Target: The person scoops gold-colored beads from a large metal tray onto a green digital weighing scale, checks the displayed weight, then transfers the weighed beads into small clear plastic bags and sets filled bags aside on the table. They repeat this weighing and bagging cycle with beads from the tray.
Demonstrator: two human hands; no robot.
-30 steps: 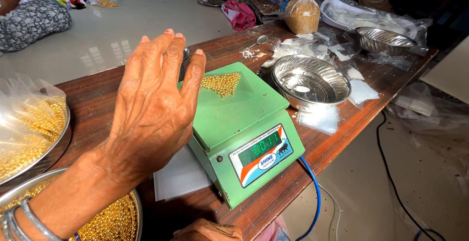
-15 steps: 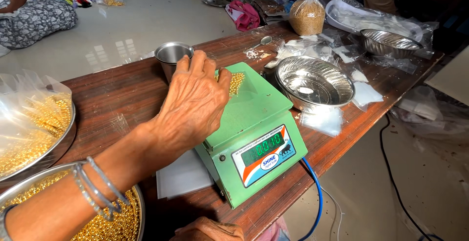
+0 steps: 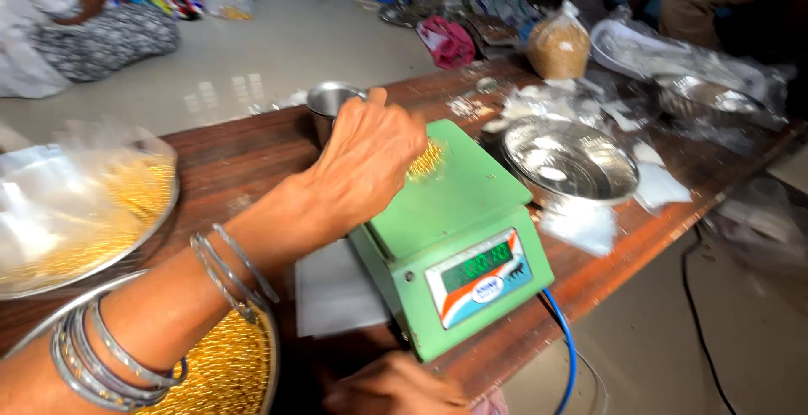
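My left hand (image 3: 366, 158), with metal bangles on the wrist, reaches from the lower left over a green weighing scale (image 3: 459, 238). Its fingers are bunched together at a small pile of gold beads (image 3: 427, 161) on the scale's platform; the fingertips are hidden. Just beyond the hand stands a small steel cup (image 3: 335, 99). My right hand (image 3: 396, 388) lies at the table's near edge below the scale, only partly in view, its fingers hidden.
Two steel trays of gold beads (image 3: 227, 364) sit at the left, one under a clear plastic bag (image 3: 93, 204). A steel bowl (image 3: 568, 158), paper scraps and a bag of brown grains (image 3: 558, 45) lie right. A blue cable (image 3: 566, 356) hangs off the edge. Another person (image 3: 93, 28) sits on the floor.
My left hand was spread open above the scale, then dropped onto the bead pile and closed its fingers. The steel cup came into view behind it.
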